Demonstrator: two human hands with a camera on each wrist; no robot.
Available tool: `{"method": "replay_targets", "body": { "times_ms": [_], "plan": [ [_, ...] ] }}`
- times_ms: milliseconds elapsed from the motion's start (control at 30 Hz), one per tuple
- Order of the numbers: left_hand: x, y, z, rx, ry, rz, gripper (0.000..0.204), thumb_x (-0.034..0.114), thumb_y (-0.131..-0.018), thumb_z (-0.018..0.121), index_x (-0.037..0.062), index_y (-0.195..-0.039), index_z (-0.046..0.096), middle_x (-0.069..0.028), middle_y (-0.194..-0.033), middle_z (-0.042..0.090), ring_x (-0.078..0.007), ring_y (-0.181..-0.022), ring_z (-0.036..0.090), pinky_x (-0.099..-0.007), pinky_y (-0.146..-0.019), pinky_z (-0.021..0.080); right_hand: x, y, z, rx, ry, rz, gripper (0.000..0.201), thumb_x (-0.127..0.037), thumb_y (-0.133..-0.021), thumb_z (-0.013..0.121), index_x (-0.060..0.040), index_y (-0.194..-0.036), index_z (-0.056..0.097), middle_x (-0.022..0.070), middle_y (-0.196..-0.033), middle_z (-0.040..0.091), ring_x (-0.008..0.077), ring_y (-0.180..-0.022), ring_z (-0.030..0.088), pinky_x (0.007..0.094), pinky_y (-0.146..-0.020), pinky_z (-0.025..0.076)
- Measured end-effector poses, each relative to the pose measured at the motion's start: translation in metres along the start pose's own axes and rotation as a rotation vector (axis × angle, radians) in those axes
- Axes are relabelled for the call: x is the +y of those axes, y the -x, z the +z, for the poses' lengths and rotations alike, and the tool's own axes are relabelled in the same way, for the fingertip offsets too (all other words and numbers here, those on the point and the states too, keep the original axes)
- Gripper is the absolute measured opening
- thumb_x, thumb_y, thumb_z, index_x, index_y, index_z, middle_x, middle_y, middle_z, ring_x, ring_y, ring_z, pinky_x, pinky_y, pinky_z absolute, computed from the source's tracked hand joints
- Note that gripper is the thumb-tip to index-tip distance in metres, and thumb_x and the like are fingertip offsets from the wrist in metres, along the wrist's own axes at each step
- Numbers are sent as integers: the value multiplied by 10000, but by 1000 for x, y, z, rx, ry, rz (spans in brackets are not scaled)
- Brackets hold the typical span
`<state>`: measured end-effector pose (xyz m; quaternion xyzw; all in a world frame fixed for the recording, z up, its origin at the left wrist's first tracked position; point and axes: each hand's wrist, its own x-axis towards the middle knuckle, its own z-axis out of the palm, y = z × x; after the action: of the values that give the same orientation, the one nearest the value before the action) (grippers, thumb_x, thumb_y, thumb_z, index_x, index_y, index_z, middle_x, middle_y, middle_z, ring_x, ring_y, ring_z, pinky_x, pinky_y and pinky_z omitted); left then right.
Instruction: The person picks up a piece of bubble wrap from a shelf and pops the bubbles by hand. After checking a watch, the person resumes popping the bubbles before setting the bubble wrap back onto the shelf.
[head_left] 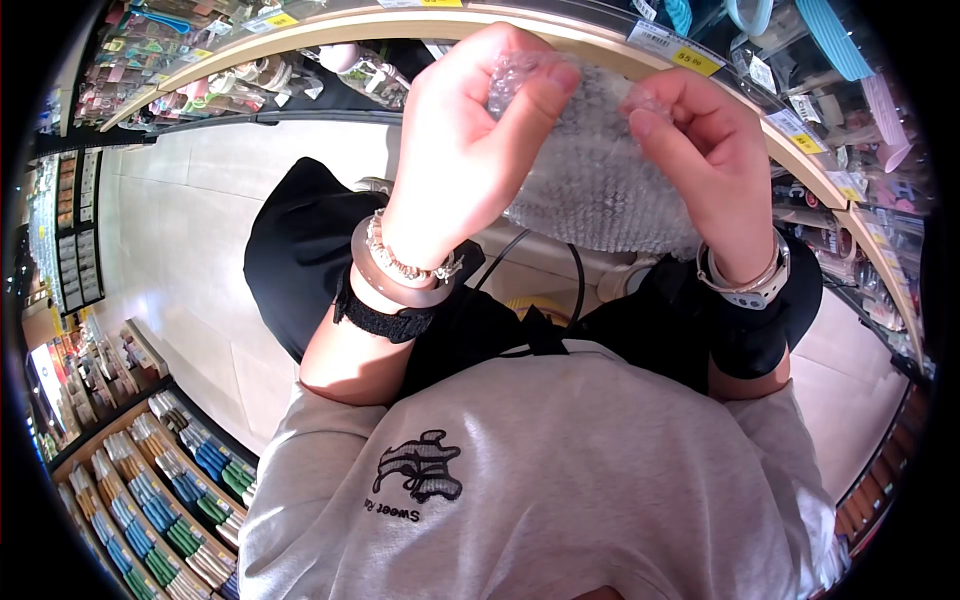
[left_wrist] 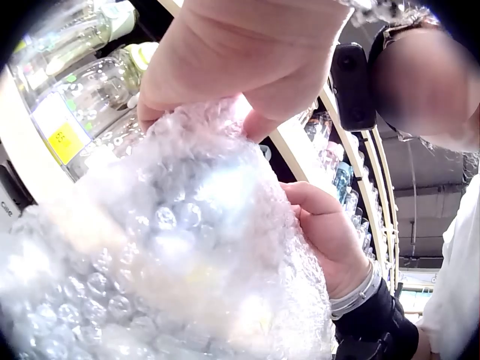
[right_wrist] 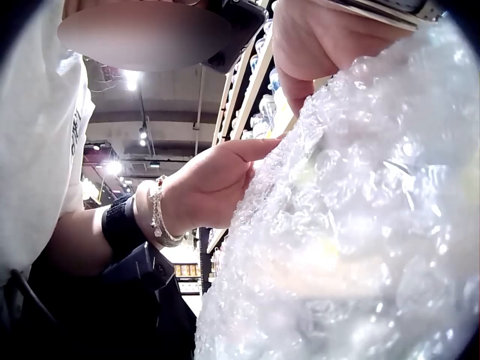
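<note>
A sheet or bag of clear bubble wrap (head_left: 600,170) hangs between both hands in the head view; whether something lies inside cannot be told. The left hand (head_left: 470,130) pinches its upper left edge, thumb against curled fingers. At the upper right edge the right hand (head_left: 705,160) pinches it between thumb and fingers. The left wrist view shows the bubble wrap (left_wrist: 172,247) large and close, gripped from above by the left hand (left_wrist: 240,60). In the right wrist view the bubble wrap (right_wrist: 352,217) covers the right side, with the left hand (right_wrist: 214,180) at its far edge.
A curved shelf edge (head_left: 320,22) with price tags and packaged goods runs just beyond the hands. Racks of packaged items (head_left: 150,500) stand at the lower left. Pale tiled floor (head_left: 190,230) shows on the left, and a cable (head_left: 580,285) hangs near the person's legs.
</note>
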<state>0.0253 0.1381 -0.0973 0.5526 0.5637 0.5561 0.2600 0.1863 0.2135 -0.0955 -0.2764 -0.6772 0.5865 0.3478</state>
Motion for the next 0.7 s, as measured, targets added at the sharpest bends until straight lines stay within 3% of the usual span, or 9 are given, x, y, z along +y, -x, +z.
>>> {"method": "replay_targets", "body": {
  "times_ms": [133,700],
  "plan": [
    [-2,-1,2,50,15,5,141,150,-813,583,9,-808,565,-36,-634,546,-98,-605,503,-235,-581,419,-1,-1,-3,-14,2,31,81,-59,-789,604,10,-814,570,-72,-602,473,-10,-523,376,153,-463,289],
    [-1,0,0,22,24,-16,145,150,-815,582,10,-845,563,-56,-696,580,-128,-655,543,-252,-623,438,4,1,-3,-12,109,-15,67,-70,-820,572,-7,-827,553,-57,-603,448,17,-535,352,176,-471,291]
  ]
}}
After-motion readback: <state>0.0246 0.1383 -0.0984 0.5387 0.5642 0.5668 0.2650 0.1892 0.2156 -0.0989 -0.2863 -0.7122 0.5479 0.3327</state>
